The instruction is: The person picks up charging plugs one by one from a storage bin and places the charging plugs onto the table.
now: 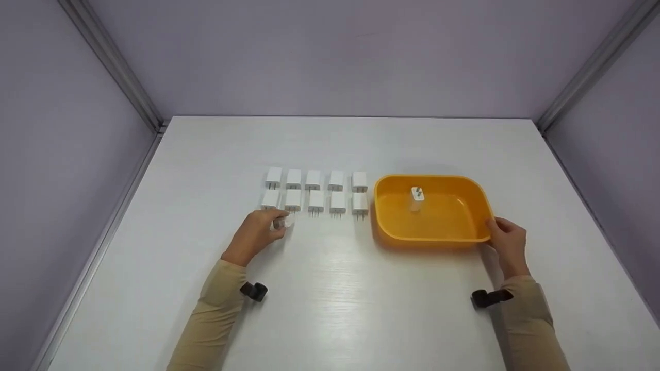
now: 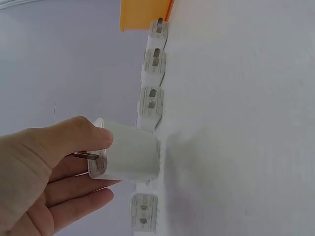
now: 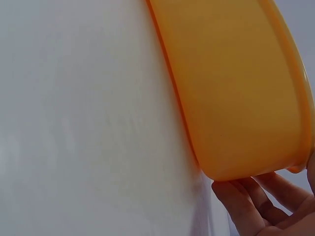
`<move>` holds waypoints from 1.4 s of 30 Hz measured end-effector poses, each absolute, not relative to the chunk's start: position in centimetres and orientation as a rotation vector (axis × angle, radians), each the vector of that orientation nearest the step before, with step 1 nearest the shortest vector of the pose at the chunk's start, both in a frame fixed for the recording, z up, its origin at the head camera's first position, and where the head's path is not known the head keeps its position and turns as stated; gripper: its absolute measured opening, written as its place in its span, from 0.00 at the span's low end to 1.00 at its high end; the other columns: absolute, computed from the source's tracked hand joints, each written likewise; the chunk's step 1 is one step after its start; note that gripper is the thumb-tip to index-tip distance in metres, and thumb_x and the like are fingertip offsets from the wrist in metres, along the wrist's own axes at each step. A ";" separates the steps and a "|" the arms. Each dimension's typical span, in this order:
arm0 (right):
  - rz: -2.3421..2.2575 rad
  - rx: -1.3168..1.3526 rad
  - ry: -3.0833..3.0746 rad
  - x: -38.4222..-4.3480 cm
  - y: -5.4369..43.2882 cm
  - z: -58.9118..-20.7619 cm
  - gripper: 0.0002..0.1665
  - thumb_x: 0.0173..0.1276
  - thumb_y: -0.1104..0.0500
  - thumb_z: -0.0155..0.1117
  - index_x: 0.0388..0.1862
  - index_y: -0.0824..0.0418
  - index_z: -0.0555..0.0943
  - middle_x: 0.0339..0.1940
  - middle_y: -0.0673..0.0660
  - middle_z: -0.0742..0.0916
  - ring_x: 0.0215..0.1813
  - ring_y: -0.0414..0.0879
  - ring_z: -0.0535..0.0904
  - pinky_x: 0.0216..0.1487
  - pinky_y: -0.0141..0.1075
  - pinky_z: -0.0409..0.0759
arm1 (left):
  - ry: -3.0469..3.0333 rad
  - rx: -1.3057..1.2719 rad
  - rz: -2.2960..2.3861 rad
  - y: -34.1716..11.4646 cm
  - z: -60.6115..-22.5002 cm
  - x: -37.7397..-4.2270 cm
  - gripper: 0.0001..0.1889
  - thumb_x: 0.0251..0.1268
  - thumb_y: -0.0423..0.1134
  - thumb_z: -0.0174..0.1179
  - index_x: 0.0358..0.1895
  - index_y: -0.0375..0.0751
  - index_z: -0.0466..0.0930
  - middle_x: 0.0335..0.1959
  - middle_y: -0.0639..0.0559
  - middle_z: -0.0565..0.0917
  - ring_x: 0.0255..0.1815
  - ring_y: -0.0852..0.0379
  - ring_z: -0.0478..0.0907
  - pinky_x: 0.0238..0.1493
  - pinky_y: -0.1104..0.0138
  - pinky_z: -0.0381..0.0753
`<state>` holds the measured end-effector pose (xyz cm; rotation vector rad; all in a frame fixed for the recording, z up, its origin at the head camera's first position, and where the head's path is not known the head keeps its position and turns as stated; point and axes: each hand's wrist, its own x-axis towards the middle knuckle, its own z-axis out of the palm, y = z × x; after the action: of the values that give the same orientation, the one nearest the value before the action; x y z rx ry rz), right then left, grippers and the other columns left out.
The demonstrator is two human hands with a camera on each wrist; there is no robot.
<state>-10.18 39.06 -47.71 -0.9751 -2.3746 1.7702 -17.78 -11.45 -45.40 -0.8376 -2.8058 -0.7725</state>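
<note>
Between thumb and fingers, my left hand pinches a white plug charger, its metal prongs turned back toward the palm in the left wrist view. It is held just in front of two rows of white chargers on the table. My right hand grips the near right corner of a yellow bin, thumb at the rim and fingers against the outer wall, as the right wrist view shows. One white charger stands inside the bin with its prongs up.
The white table is bounded by pale walls at the back and both sides. The bin stands just right of the charger rows. Most prongs in the rows point toward me. A black wrist camera is strapped on each sleeve.
</note>
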 end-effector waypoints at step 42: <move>1.763 -0.997 -2.351 -10.3 39.0 -47.5 0.34 0.72 0.49 0.51 0.70 0.68 0.66 0.44 0.44 0.77 0.38 0.26 0.76 0.39 0.15 0.79 | -2.767 -0.762 -0.512 -14.9 -46.8 -16.5 0.12 0.47 0.23 0.69 0.38 0.33 0.82 0.39 0.42 0.87 0.41 0.49 0.85 0.42 0.62 0.85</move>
<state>-10.34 38.97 -47.55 -0.9971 -2.3512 1.7631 -16.51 -14.90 -46.76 -0.7619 -2.7667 -0.5122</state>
